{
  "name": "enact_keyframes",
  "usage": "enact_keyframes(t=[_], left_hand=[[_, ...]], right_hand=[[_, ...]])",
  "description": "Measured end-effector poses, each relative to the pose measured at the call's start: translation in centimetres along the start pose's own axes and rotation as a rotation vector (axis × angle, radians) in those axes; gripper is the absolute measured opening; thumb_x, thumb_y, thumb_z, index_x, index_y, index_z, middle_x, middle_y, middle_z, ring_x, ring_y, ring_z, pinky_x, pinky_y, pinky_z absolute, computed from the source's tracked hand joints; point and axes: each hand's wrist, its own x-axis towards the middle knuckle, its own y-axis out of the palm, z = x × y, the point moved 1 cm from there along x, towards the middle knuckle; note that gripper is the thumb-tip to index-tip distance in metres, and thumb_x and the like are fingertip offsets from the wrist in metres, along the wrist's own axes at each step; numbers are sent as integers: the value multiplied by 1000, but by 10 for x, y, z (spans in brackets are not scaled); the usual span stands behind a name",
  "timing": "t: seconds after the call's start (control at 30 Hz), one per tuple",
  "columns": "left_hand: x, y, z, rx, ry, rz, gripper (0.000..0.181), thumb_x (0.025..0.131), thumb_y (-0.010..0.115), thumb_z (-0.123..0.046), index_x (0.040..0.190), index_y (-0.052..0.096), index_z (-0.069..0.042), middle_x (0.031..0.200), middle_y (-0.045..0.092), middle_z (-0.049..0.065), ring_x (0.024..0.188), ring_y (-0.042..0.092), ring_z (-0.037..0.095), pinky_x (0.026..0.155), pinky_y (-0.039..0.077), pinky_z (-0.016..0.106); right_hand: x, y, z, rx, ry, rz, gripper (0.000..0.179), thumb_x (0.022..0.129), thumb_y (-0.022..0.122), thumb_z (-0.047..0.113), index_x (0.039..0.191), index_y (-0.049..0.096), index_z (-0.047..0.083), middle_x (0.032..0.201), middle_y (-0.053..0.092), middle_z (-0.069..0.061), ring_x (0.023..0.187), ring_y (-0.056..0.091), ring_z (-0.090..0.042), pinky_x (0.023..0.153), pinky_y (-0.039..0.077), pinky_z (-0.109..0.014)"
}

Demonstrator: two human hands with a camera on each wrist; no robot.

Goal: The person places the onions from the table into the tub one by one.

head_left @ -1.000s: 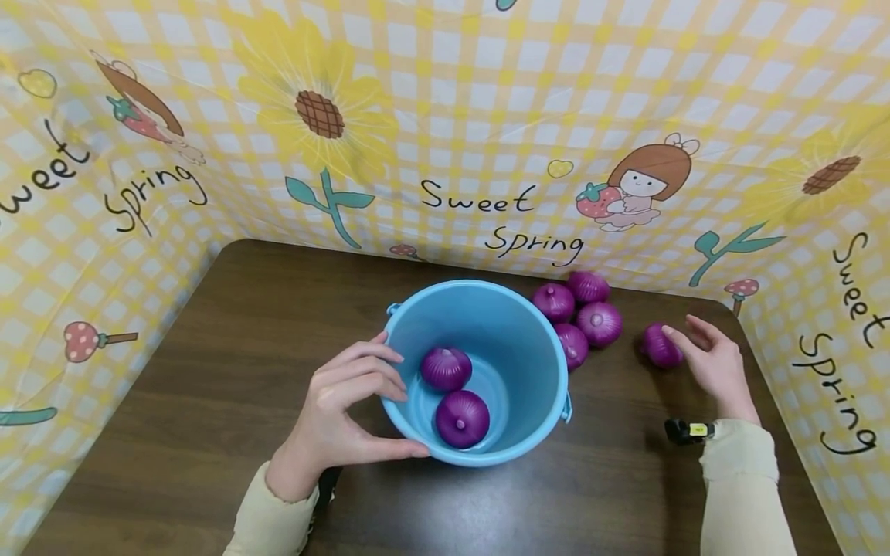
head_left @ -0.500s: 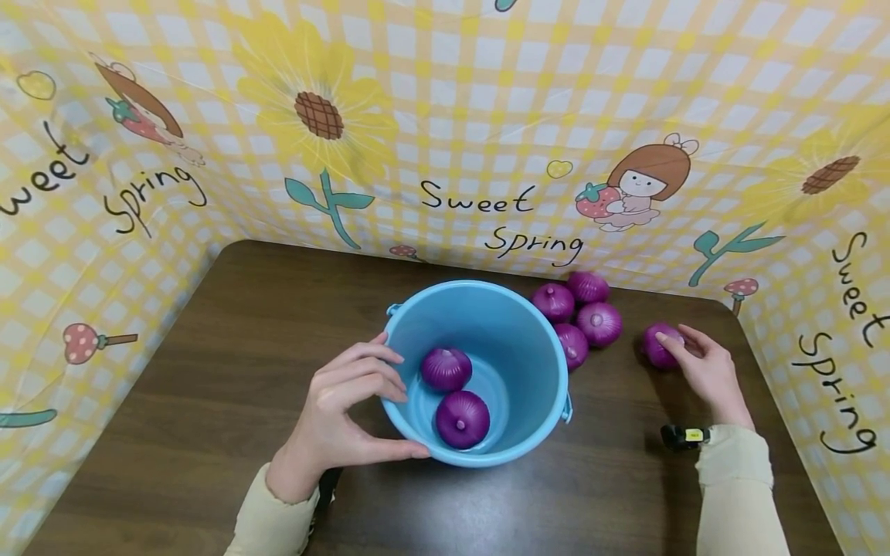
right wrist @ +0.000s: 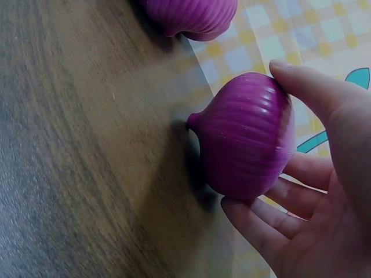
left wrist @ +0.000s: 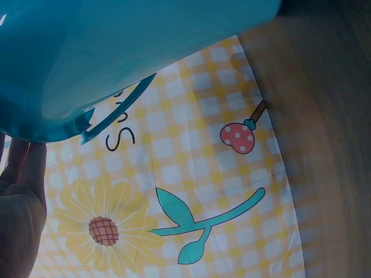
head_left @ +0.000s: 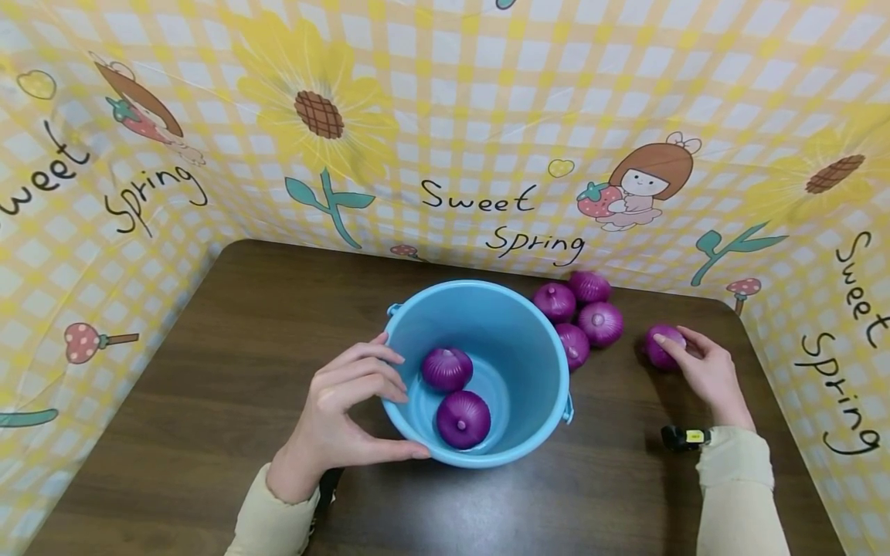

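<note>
Your right hand (head_left: 712, 378) has a purple onion (head_left: 664, 347) between thumb and fingers, near the counter (head_left: 292, 301)'s far right corner. The right wrist view shows the thumb on one flank, the fingers on the opposite one, and the stem tip (right wrist: 193, 121) pointing away from your palm. You can't tell from these views whether the onion rests on the surface or hangs just above it.

Your left hand (head_left: 348, 413) holds the blue bucket (head_left: 528, 371) by its rim, fingers on the side toward the counter's left edge and thumb nearer you. Two onions (head_left: 463, 419) lie inside on its floor. Four more (head_left: 601, 323) cluster between the bucket and the far edge, one partly hidden behind the rim.

Judging by the gloss and even ribbing, expect the onion to be firm, probably light and perhaps moulded, with a skin that could slide under dry fingertips. The widest girth looks like the best hold, as you have it; the stem tip is too small to pinch securely. The bucket's thin wall may flex, so keep the rim pressure gentle.
</note>
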Motion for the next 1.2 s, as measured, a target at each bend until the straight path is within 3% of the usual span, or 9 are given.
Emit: enact_keyframes(t=[0.27, 0.63, 1.2], left_hand=[[0, 0, 0, -2, -3, 2, 50, 68, 94, -50, 81, 70, -8, 83, 70, 4, 93, 65, 30, 107, 44, 55], [0, 0, -1, -1, -1, 1, 49, 68, 94, -50, 81, 70, -10, 82, 70, 4, 93, 64, 30, 108, 44, 54], [0, 0, -1, -1, 3, -3, 49, 68, 94, -50, 80, 70, -8, 82, 69, 4, 93, 64, 30, 108, 44, 55]], right_hand=[[-2, 0, 1, -9, -5, -20, 81, 97, 61, 56, 151, 43, -2, 144, 50, -30, 129, 50, -39, 73, 39, -6], [-8, -5, 5, 0, 30, -94, 80, 96, 62, 58, 151, 47, 2, 146, 50, -27, 130, 49, -39, 80, 41, -18], [-13, -11, 17, 26, -24, -102, 77, 96, 65, 54, 151, 46, 4, 140, 54, -27, 127, 56, -32, 71, 41, -4]])
